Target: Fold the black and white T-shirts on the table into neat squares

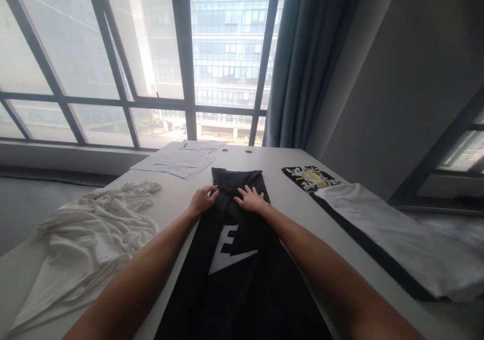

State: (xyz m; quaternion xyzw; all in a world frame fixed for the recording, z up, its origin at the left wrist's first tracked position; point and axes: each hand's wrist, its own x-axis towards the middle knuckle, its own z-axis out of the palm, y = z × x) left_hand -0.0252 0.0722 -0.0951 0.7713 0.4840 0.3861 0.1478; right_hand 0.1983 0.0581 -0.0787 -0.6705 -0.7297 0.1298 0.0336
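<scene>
A black shirt [242, 289] with a white printed logo lies lengthwise on the white table, folded into a long narrow shape. Its far end is doubled over in a short flap. At the left edge of that fold, my left hand [203, 200] has thumb and forefinger closed on the cloth. My right hand [251, 199] rests on the shirt near the right side of the fold, palm down with fingers spread. The near end of the shirt runs out of view at the bottom.
A crumpled white garment [102, 229] lies on the left of the table [272, 158]. Papers [177, 158] are spread at the far left. Folded white-and-black clothing [393, 234] and a black printed cloth [308, 177] lie on the right. Windows and a curtain [302, 67] stand behind.
</scene>
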